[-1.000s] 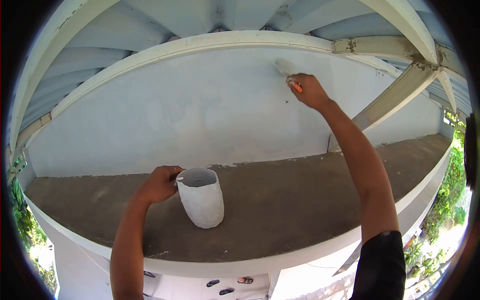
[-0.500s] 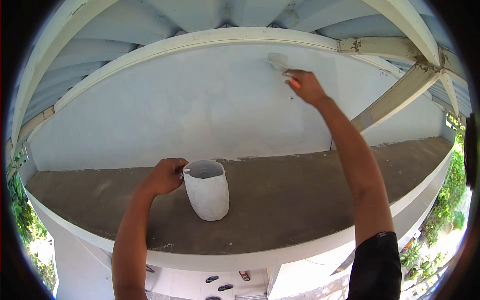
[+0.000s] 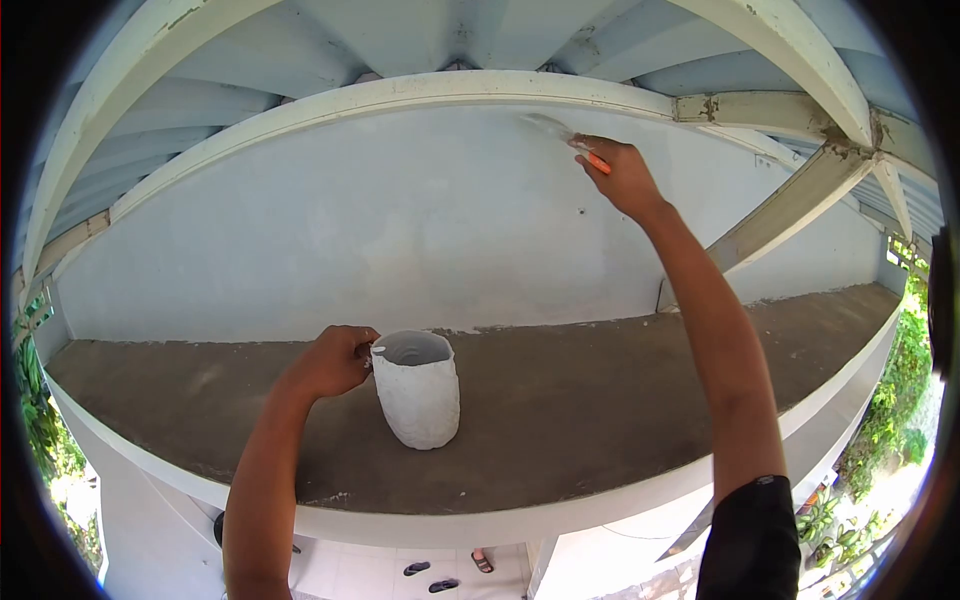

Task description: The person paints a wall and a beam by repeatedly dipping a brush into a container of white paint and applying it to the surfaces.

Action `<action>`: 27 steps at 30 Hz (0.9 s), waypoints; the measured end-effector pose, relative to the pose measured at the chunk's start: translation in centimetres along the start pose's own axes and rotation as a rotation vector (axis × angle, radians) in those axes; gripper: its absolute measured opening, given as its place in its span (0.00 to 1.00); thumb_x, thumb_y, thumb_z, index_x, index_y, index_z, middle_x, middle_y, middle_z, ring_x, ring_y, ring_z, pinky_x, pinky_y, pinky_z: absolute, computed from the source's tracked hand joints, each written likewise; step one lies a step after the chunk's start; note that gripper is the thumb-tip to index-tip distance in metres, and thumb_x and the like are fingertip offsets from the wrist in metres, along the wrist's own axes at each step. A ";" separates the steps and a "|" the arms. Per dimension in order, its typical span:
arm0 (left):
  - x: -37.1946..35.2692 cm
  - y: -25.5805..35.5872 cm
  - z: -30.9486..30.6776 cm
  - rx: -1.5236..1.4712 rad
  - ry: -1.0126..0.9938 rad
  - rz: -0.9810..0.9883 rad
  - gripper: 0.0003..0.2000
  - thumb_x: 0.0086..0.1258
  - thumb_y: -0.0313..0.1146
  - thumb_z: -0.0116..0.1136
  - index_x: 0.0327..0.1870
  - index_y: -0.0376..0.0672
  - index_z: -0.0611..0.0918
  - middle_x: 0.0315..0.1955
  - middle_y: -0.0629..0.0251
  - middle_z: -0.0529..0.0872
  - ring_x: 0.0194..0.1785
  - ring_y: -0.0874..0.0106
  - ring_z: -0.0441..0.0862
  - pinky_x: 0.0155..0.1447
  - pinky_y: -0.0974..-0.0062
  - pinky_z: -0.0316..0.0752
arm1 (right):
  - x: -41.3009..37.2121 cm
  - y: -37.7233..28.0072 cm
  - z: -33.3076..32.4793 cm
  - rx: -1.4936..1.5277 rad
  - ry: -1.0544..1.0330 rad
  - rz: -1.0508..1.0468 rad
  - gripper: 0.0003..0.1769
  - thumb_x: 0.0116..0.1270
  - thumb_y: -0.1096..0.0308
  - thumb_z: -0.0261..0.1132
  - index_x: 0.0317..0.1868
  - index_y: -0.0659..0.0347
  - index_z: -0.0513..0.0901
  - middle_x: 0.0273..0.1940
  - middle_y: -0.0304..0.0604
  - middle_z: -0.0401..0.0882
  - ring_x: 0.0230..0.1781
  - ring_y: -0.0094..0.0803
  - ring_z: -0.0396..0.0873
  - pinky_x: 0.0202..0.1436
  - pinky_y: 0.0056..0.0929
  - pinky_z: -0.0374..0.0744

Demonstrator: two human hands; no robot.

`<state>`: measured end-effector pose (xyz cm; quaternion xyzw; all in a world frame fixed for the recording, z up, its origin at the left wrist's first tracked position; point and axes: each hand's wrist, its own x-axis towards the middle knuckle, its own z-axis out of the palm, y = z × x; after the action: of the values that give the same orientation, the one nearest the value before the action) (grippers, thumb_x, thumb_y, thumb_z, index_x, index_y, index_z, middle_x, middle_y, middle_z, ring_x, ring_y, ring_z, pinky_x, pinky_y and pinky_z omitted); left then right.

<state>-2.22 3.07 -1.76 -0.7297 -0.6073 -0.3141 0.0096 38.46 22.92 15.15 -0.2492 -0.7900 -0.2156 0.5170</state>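
Note:
High up at the pale wall (image 3: 300, 220), my right hand (image 3: 624, 178) grips a wide paintbrush with an orange handle (image 3: 598, 162). The brush head (image 3: 547, 124) points up and left, seen nearly edge-on against the wall below the roof beam. My left hand (image 3: 332, 362) has its fingers closed at the left rim of a white, paint-crusted pot (image 3: 418, 402). The pot's mouth faces up and its inside shows grey rings. It is over the brown concrete ledge (image 3: 570, 400), slightly tilted in this view.
A slanted cream beam (image 3: 795, 205) crosses to the right of my right arm. Above the wall runs a curved beam (image 3: 450, 90) under roof sheeting. Past the ledge's white front edge (image 3: 440, 525), far below, loose sandals (image 3: 443, 585) lie on a tiled floor. Plants (image 3: 880, 390) grow at the right.
The brush head has turned from broadside to nearly edge-on and its tip has shifted slightly left. The view has tilted up a little; my left hand keeps its hold at the pot.

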 end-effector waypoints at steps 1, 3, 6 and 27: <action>0.0 -0.1 0.0 -0.001 0.002 0.009 0.14 0.63 0.22 0.60 0.50 0.37 0.87 0.32 0.55 0.87 0.34 0.67 0.82 0.44 0.66 0.78 | 0.6 0.5 1.4 -0.084 0.015 0.081 0.13 0.68 0.70 0.69 0.52 0.62 0.87 0.53 0.52 0.87 0.51 0.51 0.85 0.58 0.36 0.82; 0.2 -0.4 -0.5 0.000 0.011 0.020 0.14 0.63 0.22 0.60 0.50 0.37 0.87 0.31 0.56 0.87 0.34 0.67 0.82 0.44 0.66 0.78 | -0.6 0.5 4.9 -0.061 0.056 -0.008 0.13 0.67 0.71 0.69 0.52 0.61 0.86 0.54 0.52 0.87 0.51 0.52 0.85 0.58 0.37 0.82; 0.0 -0.8 0.0 -0.041 0.015 0.062 0.14 0.63 0.22 0.60 0.50 0.37 0.87 0.31 0.56 0.87 0.34 0.67 0.82 0.44 0.66 0.77 | -2.6 0.2 5.4 -0.015 0.010 -0.046 0.16 0.66 0.73 0.67 0.54 0.60 0.85 0.56 0.52 0.85 0.52 0.54 0.83 0.56 0.38 0.83; 0.4 0.4 0.1 -0.018 -0.043 -0.043 0.13 0.66 0.26 0.61 0.50 0.38 0.87 0.34 0.53 0.89 0.36 0.64 0.84 0.46 0.65 0.78 | -7.1 1.7 2.2 0.125 -0.103 -0.062 0.15 0.69 0.70 0.67 0.54 0.63 0.86 0.53 0.56 0.86 0.49 0.56 0.84 0.55 0.41 0.82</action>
<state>-1.78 3.32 -1.54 -0.7231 -0.6200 -0.3040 -0.0168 40.41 24.34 7.90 -0.2029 -0.8348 -0.1687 0.4832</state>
